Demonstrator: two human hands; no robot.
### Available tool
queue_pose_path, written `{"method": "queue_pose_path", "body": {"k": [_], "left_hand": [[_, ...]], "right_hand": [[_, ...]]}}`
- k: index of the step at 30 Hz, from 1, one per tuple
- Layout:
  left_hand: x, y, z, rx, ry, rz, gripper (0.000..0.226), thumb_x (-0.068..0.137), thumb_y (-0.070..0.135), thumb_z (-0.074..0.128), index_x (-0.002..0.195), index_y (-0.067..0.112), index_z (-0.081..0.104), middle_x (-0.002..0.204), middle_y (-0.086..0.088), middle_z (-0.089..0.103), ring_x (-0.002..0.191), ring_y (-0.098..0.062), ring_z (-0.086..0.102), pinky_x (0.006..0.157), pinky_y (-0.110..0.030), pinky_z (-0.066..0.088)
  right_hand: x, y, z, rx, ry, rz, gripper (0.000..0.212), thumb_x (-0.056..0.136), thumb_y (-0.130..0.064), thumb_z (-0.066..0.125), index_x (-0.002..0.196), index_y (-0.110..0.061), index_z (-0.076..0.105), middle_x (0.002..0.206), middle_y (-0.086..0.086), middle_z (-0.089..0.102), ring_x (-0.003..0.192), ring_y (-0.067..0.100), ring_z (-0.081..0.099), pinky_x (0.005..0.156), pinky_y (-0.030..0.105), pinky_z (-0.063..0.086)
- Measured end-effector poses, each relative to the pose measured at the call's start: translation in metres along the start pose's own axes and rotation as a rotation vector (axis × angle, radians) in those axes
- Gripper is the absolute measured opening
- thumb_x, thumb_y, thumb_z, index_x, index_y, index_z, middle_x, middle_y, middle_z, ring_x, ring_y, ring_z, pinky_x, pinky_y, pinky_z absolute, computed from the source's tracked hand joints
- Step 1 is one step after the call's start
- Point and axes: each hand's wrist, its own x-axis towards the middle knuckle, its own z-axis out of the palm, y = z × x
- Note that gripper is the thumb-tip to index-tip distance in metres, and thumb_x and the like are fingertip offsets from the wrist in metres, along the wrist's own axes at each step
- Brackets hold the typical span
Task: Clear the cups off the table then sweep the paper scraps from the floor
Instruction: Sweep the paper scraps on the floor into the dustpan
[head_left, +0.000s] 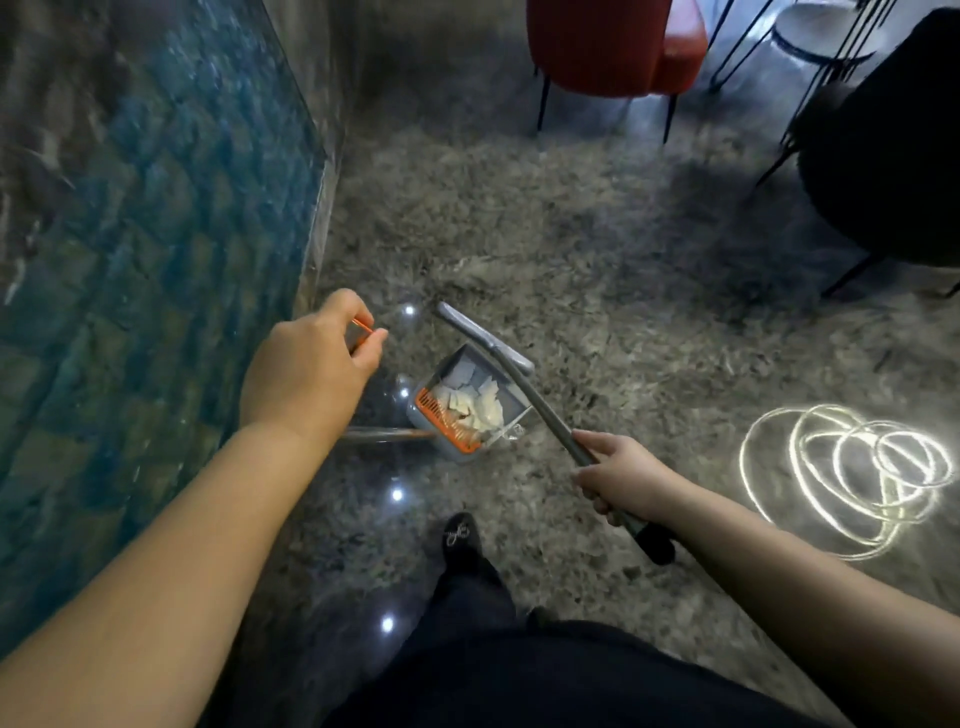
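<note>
The person stands over a glossy grey marble floor (597, 270) with both arms stretched forward. The left hand (306, 371) curls its fingers around the orange top end of the dustpan handle (359, 332), up near the blue-green patterned wall (145, 234) on the left. Below it, the grey dustpan (470, 405) with an orange comb edge sits tilted on the floor, and white paper scraps (475, 402) lie heaped inside it. The right hand (621, 475) grips the metal broom handle (540, 410) partway along, fingers wrapped round it; the handle's black end sticks out near the person. The grey broom head (485, 338) rests at the far edge of the dustpan, touching it. A black shoe (460, 538) stands just near of the pan. Farther off sit a red chair (613, 47) and, on the right, a black chair (883, 156). A looping light reflection (841, 467) shines on the floor at right.
</note>
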Motion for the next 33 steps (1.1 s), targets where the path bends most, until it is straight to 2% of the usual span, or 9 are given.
{"method": "queue_pose_path", "body": {"k": [4,9,12,15,18,20,24,28,33], "left_hand": [[0.085,-0.012,0.017,0.001,-0.001,0.004,0.015,0.089,0.04,0.064,0.088,0.028,0.055,0.057,0.016,0.043,0.058,-0.021,0.047,0.049,-0.026,0.031],[0.193,-0.032,0.037,0.004,-0.008,0.023,0.015,0.09,0.039,0.065,0.088,0.028,0.054,0.055,0.019,0.04,0.05,-0.001,0.038,0.045,-0.017,0.024],[0.255,-0.04,0.044,0.023,-0.008,0.031,0.017,0.09,0.041,0.064,0.087,0.032,0.051,0.055,0.02,0.039,0.051,0.001,0.036,0.045,-0.017,0.023],[0.317,-0.048,0.051,0.038,-0.003,0.037,0.018,0.09,0.042,0.063,0.085,0.033,0.049,0.056,0.019,0.04,0.049,-0.008,0.039,0.045,-0.018,0.024],[0.381,-0.055,0.065,0.041,-0.019,0.024,0.017,0.091,0.044,0.061,0.087,0.033,0.05,0.058,0.014,0.044,0.055,-0.02,0.046,0.047,-0.024,0.03],[0.424,-0.058,0.077,0.043,-0.022,0.022,0.017,0.09,0.045,0.061,0.088,0.033,0.05,0.06,0.01,0.047,0.058,-0.023,0.048,0.051,-0.027,0.034],[0.516,-0.06,0.1,0.059,-0.011,-0.012,0.018,0.09,0.047,0.061,0.088,0.033,0.049,0.061,0.007,0.05,0.057,-0.023,0.048,0.049,-0.026,0.031],[0.605,-0.062,0.109,0.057,0.005,-0.035,0.018,0.089,0.048,0.06,0.089,0.034,0.049,0.062,0.003,0.053,0.059,-0.028,0.051,0.048,-0.027,0.034],[0.704,-0.069,0.116,0.045,0.055,-0.015,0.018,0.089,0.044,0.063,0.087,0.032,0.05,0.056,0.016,0.04,0.049,-0.019,0.045,0.044,-0.022,0.029]], "right_hand": [[0.059,-0.058,-0.015,-0.029,0.005,-0.009,0.064,0.084,-0.007,0.055,0.14,-0.036,0.045,0.059,0.001,0.054,0.035,0.01,0.047,0.039,0.021,0.04],[0.129,-0.139,-0.032,-0.03,0.005,-0.007,0.061,0.086,-0.004,0.053,0.139,-0.035,0.046,0.063,0.004,0.052,0.036,0.009,0.046,0.04,0.022,0.04],[0.166,-0.184,-0.042,-0.019,0.021,0.001,0.061,0.087,-0.003,0.052,0.141,-0.032,0.045,0.065,0.004,0.054,0.039,0.011,0.048,0.04,0.022,0.042],[0.203,-0.227,-0.055,-0.011,0.031,-0.003,0.059,0.087,-0.003,0.052,0.14,-0.028,0.046,0.066,0.004,0.054,0.043,0.013,0.048,0.042,0.023,0.042],[0.244,-0.271,-0.072,-0.005,0.032,-0.021,0.052,0.086,-0.003,0.053,0.133,-0.025,0.054,0.056,-0.002,0.055,0.039,0.009,0.048,0.041,0.021,0.042],[0.278,-0.299,-0.087,-0.005,0.031,-0.016,0.055,0.087,-0.002,0.052,0.138,-0.025,0.049,0.058,0.001,0.054,0.038,0.009,0.047,0.041,0.021,0.043],[0.351,-0.362,-0.117,-0.01,0.007,-0.029,0.053,0.088,0.0,0.048,0.135,-0.023,0.051,0.062,0.006,0.05,0.04,0.012,0.045,0.039,0.022,0.041],[0.416,-0.432,-0.147,-0.024,-0.007,-0.031,0.054,0.088,0.0,0.049,0.135,-0.025,0.051,0.056,0.001,0.053,0.037,0.011,0.046,0.039,0.022,0.041],[0.485,-0.512,-0.175,-0.021,-0.045,0.001,0.059,0.09,-0.002,0.047,0.143,-0.029,0.043,0.065,0.006,0.052,0.041,0.014,0.047,0.043,0.025,0.045]]}}
